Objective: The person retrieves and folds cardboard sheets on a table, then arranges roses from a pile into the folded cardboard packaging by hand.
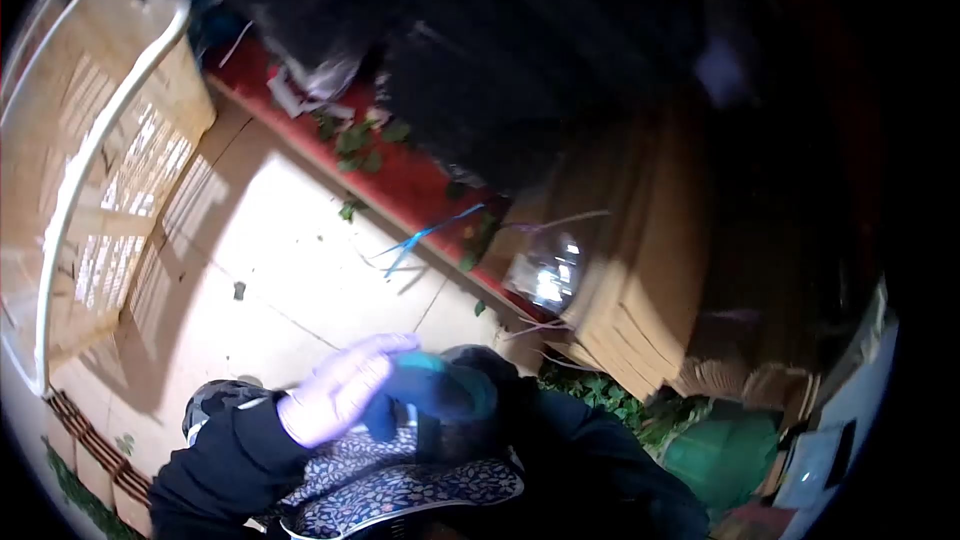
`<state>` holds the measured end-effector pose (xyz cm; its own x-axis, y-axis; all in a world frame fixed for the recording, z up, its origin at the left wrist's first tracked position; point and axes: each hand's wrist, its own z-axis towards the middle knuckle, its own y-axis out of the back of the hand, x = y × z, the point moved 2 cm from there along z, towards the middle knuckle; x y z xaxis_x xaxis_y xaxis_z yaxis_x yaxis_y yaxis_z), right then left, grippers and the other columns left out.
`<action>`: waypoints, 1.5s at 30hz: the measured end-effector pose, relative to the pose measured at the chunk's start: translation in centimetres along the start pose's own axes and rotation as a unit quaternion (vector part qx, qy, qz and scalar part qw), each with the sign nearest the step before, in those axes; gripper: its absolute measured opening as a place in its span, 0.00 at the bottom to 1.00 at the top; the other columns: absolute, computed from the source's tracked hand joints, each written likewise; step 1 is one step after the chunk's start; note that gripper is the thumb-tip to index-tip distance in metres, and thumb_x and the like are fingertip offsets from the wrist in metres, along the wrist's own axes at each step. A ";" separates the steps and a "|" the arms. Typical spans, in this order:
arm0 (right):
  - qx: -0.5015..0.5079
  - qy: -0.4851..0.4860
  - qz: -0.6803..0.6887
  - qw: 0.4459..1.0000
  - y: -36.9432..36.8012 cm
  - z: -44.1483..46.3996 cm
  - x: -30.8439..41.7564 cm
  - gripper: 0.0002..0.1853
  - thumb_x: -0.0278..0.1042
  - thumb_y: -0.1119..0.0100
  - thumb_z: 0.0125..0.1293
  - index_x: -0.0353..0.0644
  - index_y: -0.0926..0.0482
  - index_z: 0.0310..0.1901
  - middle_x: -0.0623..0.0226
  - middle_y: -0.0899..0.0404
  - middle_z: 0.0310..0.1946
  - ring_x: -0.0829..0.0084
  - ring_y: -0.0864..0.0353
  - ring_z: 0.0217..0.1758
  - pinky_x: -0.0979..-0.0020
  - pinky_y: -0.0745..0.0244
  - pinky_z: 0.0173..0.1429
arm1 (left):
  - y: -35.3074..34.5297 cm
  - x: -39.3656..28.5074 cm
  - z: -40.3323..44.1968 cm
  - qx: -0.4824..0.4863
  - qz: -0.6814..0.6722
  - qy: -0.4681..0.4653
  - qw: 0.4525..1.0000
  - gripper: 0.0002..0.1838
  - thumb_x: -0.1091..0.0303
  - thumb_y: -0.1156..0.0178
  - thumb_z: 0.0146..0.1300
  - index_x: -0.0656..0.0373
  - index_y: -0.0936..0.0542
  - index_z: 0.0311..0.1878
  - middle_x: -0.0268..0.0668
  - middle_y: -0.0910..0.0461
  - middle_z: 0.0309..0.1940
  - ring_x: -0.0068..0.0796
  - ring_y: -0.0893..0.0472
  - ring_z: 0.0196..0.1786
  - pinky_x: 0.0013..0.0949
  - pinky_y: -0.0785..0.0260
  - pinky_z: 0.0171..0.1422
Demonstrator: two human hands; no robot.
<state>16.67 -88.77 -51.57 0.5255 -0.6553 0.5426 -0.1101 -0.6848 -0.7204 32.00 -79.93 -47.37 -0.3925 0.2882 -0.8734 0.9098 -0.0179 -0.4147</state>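
Note:
My left hand is in front of my body, pale and brightly lit, with a black sleeve behind it. Its fingers stretch towards the right and lie close against my right hand. A dark blue and teal glove seems to cover the right hand, which is blurred and in shadow; how its fingers are bent cannot be made out. Below both hands shows a floral-patterned apron. No separate object is visible between the hands.
A large cream plastic basket stands at the left on the tiled floor. Ahead runs a red ledge with leaves and a blue tie. Stacked cardboard, clear plastic and a green bag are at the right.

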 end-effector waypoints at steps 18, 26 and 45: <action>0.129 0.034 0.405 0.904 -0.5 4.5 -7.1 0.29 0.52 0.59 0.76 0.38 0.36 0.69 0.58 0.31 0.66 0.65 0.35 0.71 0.58 0.49 0.75 | -4.4 0.8 -9.6 -0.192 -0.365 -0.080 0.907 0.41 0.46 0.49 0.73 0.62 0.52 0.77 0.51 0.43 0.74 0.43 0.41 0.76 0.44 0.51 0.80; 0.112 0.093 0.622 0.769 -17.1 1.4 -1.2 0.35 0.58 0.47 0.70 0.34 0.30 0.67 0.50 0.29 0.66 0.45 0.36 0.72 0.49 0.46 0.77 | -8.7 5.1 -15.7 -0.276 -0.491 -0.078 0.823 0.21 0.66 0.52 0.74 0.60 0.34 0.67 0.41 0.28 0.60 0.33 0.25 0.60 0.37 0.28 0.64; 0.107 0.442 0.204 0.867 -48.9 -12.9 40.0 0.32 0.51 0.61 0.77 0.43 0.48 0.75 0.52 0.46 0.76 0.50 0.40 0.75 0.49 0.44 0.76 | -17.1 -46.9 -16.3 -0.183 -0.356 -0.091 0.912 0.26 0.61 0.47 0.73 0.61 0.36 0.70 0.39 0.31 0.67 0.34 0.32 0.69 0.40 0.42 0.75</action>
<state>32.19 -85.63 10.91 -0.3830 -0.8821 0.2743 0.0738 -0.3252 -0.9427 37.08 -77.57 4.80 -0.8869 -0.0634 -0.4576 0.3861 0.4422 -0.8096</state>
